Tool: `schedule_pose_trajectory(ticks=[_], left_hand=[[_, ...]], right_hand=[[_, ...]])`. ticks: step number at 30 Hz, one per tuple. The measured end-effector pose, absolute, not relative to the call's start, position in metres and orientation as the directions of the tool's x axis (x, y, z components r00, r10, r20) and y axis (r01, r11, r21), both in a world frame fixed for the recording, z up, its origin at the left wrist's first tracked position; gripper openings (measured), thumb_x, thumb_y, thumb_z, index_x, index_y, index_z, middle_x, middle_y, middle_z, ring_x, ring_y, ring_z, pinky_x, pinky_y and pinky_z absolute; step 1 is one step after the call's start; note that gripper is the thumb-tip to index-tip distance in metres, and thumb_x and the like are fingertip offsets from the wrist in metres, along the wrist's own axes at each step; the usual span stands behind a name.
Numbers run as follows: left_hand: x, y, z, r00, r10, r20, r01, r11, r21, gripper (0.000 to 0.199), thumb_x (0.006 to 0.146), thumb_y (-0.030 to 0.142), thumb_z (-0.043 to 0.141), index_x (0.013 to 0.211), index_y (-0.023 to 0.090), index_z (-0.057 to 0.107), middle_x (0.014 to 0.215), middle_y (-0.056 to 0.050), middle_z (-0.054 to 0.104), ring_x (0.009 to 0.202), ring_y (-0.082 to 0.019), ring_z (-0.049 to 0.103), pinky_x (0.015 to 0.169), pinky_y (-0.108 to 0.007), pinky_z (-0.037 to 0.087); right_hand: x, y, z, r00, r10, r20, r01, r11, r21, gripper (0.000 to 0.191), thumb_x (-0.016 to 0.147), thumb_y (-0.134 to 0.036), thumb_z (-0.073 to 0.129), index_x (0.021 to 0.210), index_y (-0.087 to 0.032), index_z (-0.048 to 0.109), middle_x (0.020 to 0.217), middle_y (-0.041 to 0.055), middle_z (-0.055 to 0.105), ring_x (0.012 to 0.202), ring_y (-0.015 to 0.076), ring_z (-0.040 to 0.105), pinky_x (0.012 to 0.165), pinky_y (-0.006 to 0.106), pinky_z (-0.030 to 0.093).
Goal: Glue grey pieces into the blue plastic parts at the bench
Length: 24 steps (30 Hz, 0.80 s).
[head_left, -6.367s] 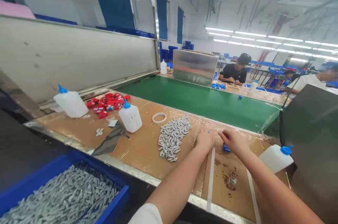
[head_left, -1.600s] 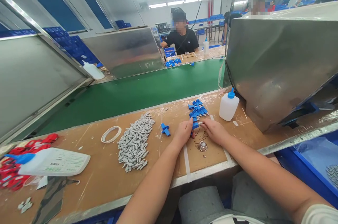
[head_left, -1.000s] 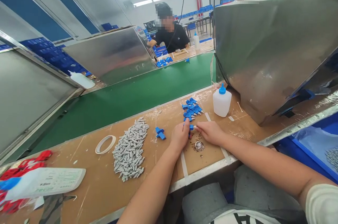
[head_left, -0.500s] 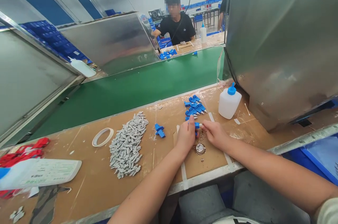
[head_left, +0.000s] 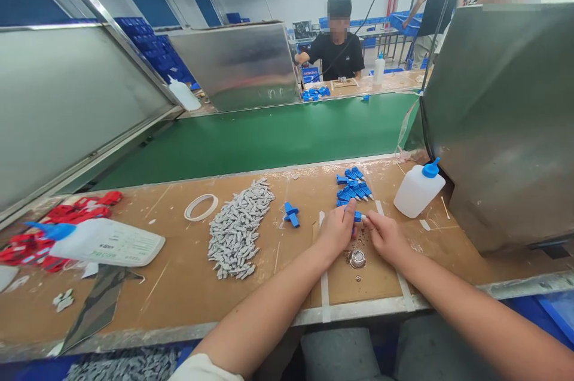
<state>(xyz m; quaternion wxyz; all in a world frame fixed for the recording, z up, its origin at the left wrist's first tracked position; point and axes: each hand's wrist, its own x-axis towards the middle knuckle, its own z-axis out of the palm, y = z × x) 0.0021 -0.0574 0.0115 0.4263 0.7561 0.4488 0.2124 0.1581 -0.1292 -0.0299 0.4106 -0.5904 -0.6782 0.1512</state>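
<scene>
My left hand (head_left: 336, 229) is closed around a small blue plastic part (head_left: 357, 216), its thumb along the top. Fingers pinched, my right hand (head_left: 386, 236) meets the part's right end, where a small pale tip shows; whether it grips that tip or something smaller is hidden. Just beyond my hands lies a cluster of similar blue parts (head_left: 354, 185), several with pale tips. Below them a small round metal dish (head_left: 357, 259) sits on a taped cardboard sheet (head_left: 363, 291), with tiny bits scattered around it. Two crossed blue parts (head_left: 291, 214) lie to the left.
A heap of small grey parts (head_left: 240, 228) and a tape roll (head_left: 201, 207) lie on the left. One white bottle (head_left: 417, 191) stands right, another bottle (head_left: 116, 241) lies by red pieces (head_left: 89, 209). Beyond the green belt (head_left: 278, 133), a person (head_left: 343, 52) sits.
The camera view has swung left, so the bench things appear farther right. Both hands stay together at the blue part. A standing person now shows at the back right.
</scene>
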Motion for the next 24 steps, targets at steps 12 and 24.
schedule_pose_trajectory(ticks=[12,24], left_hand=[[-0.022,-0.027,0.016,0.827,0.55,-0.117,0.346,-0.333,0.877,0.074,0.103,0.071,0.022,0.06,0.02,0.055,0.061,-0.004,0.063,0.064,-0.018,0.056,0.07,-0.031,0.043],[0.001,-0.045,0.004,0.722,0.691,-0.03,0.294,-0.267,0.918,0.072,0.104,0.071,0.022,0.064,0.021,0.055,0.064,-0.004,0.064,0.067,-0.019,0.059,0.075,-0.032,0.046]], right_hand=[[0.162,-0.123,-0.03,-0.01,0.937,0.349,0.581,0.289,-0.76,0.047,0.109,-0.052,0.034,0.074,-0.022,0.044,0.064,-0.0013,0.05,0.061,0.0161,0.049,0.059,0.028,0.035],[0.162,-0.124,-0.033,0.158,0.914,0.374,0.556,0.231,-0.798,0.045,0.108,-0.051,0.038,0.073,-0.023,0.042,0.064,-0.0007,0.05,0.061,0.017,0.049,0.058,0.029,0.035]])
